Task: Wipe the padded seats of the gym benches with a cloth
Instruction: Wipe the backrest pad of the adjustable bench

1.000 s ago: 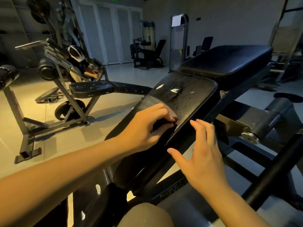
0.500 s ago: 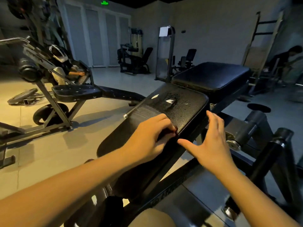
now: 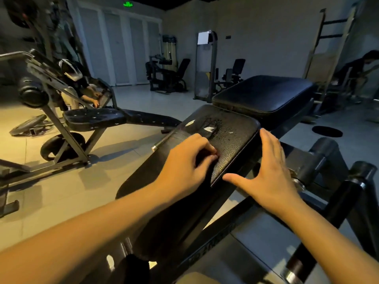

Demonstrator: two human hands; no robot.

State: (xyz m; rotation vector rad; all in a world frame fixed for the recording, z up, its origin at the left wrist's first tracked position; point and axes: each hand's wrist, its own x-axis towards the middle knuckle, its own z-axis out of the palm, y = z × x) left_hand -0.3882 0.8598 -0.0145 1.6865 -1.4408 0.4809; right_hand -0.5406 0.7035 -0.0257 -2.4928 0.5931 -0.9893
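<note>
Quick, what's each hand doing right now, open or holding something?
Left hand: fingers curled on what looks like a dark cloth on the black padded bench seat.
Right hand: open, fingers straight against the seat's edge.

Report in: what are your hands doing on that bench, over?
Left hand grips cloth on seat pad. Right hand open, against pad's right edge. Droplets on pad ahead. Nothing in the way.

Dim, bluish room — warm yellow light from the left, soft floor shadows, wide-angle bending at edges.
</note>
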